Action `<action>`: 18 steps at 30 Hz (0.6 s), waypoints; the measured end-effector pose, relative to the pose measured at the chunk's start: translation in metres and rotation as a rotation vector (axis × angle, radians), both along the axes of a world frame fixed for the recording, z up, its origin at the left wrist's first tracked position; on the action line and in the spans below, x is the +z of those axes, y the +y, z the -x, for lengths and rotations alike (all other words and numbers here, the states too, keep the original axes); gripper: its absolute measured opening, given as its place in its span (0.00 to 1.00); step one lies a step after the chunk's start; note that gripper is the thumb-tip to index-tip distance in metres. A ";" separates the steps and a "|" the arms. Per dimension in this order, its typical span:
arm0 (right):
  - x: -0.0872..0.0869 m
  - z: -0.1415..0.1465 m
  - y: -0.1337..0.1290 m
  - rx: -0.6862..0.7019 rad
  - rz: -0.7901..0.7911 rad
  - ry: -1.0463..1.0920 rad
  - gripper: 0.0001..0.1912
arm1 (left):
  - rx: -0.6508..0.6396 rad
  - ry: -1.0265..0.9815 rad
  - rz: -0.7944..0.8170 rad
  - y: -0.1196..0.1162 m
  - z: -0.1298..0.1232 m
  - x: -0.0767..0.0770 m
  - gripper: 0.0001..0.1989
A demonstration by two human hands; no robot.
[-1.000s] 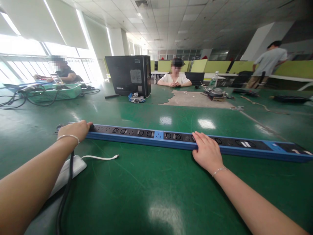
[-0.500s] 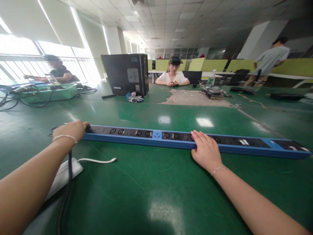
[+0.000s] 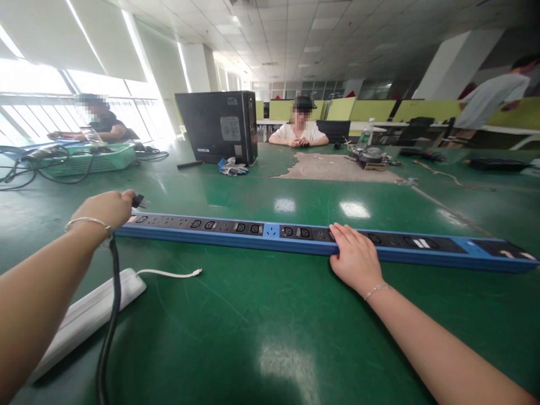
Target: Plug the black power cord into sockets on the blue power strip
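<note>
A long blue power strip (image 3: 236, 241) with a row of black sockets lies across the green table in front of me. My left hand (image 3: 103, 210) is closed round a black power plug (image 3: 138, 200), held just above the strip's left end with its metal prongs pointing right. From that hand the thick black cord (image 3: 113, 309) hangs down toward the near edge of the view. My right hand (image 3: 356, 256) grips the strip right of its middle, fingers over the top and thumb against the near side, covering some sockets.
Near my left forearm lies a long white case (image 3: 95, 318) with a short white cable (image 3: 172, 273). Farther back are a black computer tower (image 3: 215, 129), gloves (image 3: 232, 167), a green basket (image 3: 97, 160) of cables and a bottle (image 3: 366, 135). A person (image 3: 300, 132) sits opposite; others are left and right.
My left hand has lifted and moved left with the plug, off the strip's sockets, and the prongs now show. My right hand has stayed put. The standing person has moved right.
</note>
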State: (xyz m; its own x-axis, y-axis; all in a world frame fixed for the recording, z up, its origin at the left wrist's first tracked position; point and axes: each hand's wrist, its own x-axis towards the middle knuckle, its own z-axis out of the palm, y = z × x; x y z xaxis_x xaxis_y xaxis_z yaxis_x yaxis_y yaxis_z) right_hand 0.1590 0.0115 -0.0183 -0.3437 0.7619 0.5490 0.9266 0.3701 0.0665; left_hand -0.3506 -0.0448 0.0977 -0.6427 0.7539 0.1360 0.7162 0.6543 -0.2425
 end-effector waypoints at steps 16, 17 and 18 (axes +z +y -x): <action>0.002 0.000 -0.002 0.015 0.002 0.026 0.30 | -0.373 -0.406 0.103 0.026 -0.138 -0.001 0.27; 0.002 0.000 -0.002 0.017 0.004 0.028 0.30 | -0.382 -0.390 0.102 0.029 -0.142 -0.004 0.28; 0.001 0.000 -0.001 0.019 0.007 0.030 0.30 | -0.392 -0.371 0.106 0.031 -0.145 -0.007 0.29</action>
